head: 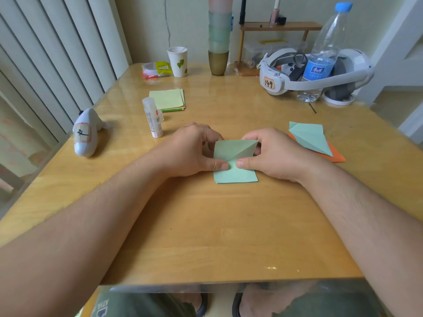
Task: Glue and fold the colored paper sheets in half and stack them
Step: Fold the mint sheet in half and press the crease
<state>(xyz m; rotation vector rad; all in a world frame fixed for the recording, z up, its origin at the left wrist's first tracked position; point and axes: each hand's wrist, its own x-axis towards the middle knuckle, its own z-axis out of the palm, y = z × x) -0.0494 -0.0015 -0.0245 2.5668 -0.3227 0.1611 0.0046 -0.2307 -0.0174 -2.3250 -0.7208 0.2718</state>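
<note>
Green sheet [235, 161]: was laid on the table [206, 225] between the two hands, its far portion folded over so that a diagonal crease was shown; the near edge lay flat on the wood.
Left hand [192, 149]: was curled at the sheet's left edge; the thumb was pressed onto the paper near the middle, and the fingers were tucked behind the raised far part, so the sheet was pinched.
Right hand [272, 154]: was curled at the sheet's right edge; the thumb was pressed down just beside the left thumb, with the fingers hidden behind the far right corner, so the sheet was pinched here too.
Folded pieces [313, 139]: a green folded sheet was stacked on an orange one, to the right of the right hand and apart from it.
Paper stack [168, 99]: unfolded yellow-green sheets were kept at the far left, beyond the hands.
Glue stick [153, 117]: was stood upright just in front of that stack, near the left hand but not touched.
Water bottle [325, 51]: was stood at the far right, well apart from the work.
</note>
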